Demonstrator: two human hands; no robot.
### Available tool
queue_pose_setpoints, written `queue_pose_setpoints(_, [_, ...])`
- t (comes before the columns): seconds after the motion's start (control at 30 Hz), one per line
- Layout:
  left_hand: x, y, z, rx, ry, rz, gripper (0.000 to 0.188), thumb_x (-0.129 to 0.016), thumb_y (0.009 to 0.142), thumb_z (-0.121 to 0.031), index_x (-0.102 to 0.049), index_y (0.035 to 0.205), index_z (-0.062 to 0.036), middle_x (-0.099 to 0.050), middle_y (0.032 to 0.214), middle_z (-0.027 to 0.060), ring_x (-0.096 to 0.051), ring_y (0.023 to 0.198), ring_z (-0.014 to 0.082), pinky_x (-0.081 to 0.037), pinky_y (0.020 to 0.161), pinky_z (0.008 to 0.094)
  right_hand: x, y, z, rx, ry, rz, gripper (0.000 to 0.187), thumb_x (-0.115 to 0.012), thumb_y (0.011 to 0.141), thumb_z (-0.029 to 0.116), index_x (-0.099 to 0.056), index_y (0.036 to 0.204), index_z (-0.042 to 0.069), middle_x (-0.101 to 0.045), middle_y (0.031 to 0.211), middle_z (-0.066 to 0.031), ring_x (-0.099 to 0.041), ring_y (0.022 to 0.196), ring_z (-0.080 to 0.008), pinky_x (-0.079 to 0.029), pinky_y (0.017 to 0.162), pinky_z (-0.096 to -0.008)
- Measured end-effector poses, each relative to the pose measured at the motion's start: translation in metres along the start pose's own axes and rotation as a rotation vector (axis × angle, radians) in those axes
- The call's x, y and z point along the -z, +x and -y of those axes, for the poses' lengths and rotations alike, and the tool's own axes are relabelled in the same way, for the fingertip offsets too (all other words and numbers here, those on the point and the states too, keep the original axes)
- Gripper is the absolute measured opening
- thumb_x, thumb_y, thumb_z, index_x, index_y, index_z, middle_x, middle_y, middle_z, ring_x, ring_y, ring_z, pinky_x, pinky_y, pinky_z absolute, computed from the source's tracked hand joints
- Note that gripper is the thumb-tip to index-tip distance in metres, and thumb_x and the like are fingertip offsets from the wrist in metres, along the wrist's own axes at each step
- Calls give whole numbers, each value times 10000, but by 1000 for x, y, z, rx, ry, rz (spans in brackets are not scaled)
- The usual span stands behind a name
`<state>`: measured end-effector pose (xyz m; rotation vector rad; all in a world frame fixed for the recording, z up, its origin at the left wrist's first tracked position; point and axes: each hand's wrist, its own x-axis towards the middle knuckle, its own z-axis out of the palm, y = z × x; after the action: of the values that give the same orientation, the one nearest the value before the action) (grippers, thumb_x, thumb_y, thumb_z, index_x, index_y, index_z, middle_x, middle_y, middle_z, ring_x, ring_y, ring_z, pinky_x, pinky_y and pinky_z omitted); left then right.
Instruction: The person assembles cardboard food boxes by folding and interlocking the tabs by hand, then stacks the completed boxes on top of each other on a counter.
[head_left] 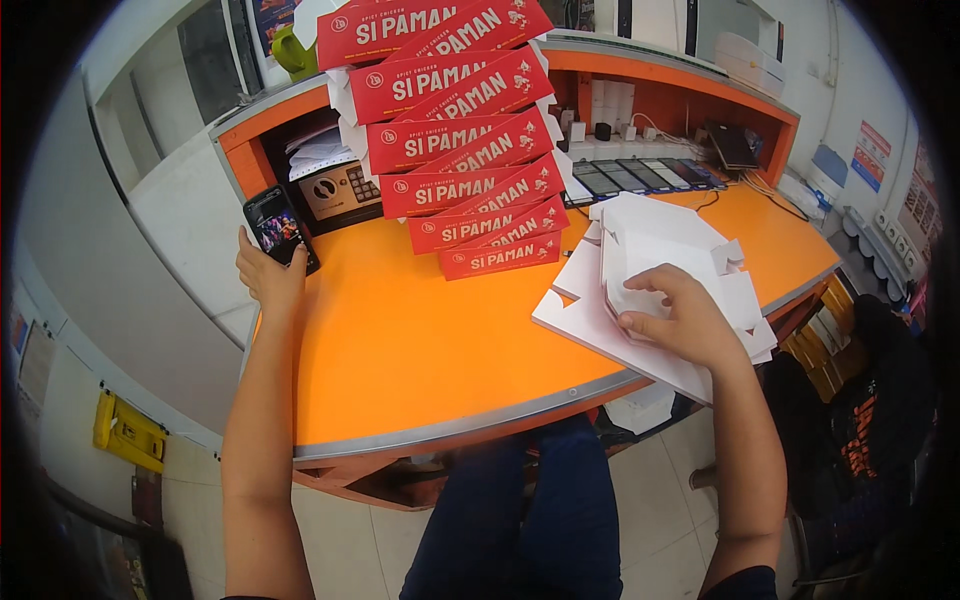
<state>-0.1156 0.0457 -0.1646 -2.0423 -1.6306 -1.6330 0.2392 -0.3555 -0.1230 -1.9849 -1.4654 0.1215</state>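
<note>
My left hand point(268, 272) is closed around a black phone point(277, 228) with a lit screen, fingers on one edge and thumb on the other. It is at the left end of the orange desk. My right hand point(682, 318) hovers over or rests on white cardboard box blanks point(640, 240), thumb and fingers bent but apart; whether the palm touches is unclear. The blanks lie in a loose pile at the desk's right, the top one with raised side flaps. Between my hands, farther back, rises a tall stack of red printed boxes point(500, 256).
Several phones point(640, 175) lie in a row at the desk's back, with cables and chargers. A beige device with a dial point(335, 192) sits under the left shelf. The orange desk point(430, 370) has a metal front edge. Dark clothing point(880, 400) hangs at right.
</note>
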Motion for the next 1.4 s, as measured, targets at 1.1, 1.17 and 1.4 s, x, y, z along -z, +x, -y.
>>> queue_pose_setpoints(1.1, [3,1,-3,74,-38,51,1033,-780,770,-329,-162,1573,-131,-321,1462,229,-313,1378,439,-303,1088,626,0,13,0,-71,707,-199,343,-613,981,238,-585,1215,-12,-631,1239,-110,-556,1179,-179,-387,1049,-315])
queue_pose_setpoints(1.17, [6,0,-9,94,-29,57,1034,-783,768,-328,-164,1573,-130,-325,1458,227,-319,1375,437,-303,1090,622,-2,14,-9,-111,763,-256,354,-589,992,255,-577,1234,-4,-626,1270,-125,-561,1188,-185,-386,1066,-327])
queue_pose_setpoints(1.4, [2,2,-4,54,-30,42,1015,-781,774,-326,-178,1569,-139,-330,1456,227,-327,1369,440,-302,1091,623,38,3,-20,260,1015,-667,465,-528,1007,305,-510,1353,-5,-562,1408,-153,-556,1272,-235,-401,1096,-372])
